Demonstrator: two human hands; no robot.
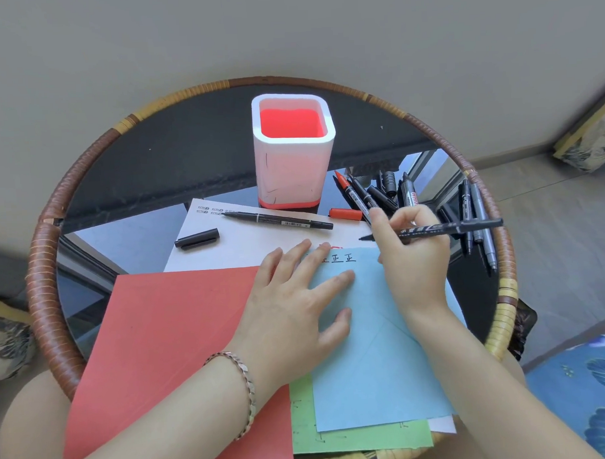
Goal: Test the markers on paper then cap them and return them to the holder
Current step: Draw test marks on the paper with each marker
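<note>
Both hands are working: the left hand [293, 305] is pressing flat, fingers straight, on the blue paper [378, 364] while the right hand [411, 249] is gripping an uncapped black marker [465, 226] just beyond its top edge, so light strokes are probably serving best.

Under our left hand [296, 298] the blue paper [374, 364] is pale, with black marks [343, 258] by the fingertips. Left of that hand lies a red paper [167, 337], and near our wrists a green paper [353, 440]. In our right hand [407, 239] is a black marker [452, 228]. Beyond both hands, the holder [294, 167] is white with a red inside and base. Just beyond our right hand lies a red marker [343, 183]. The table rim [42, 272] is banded brown and yellow.
</note>
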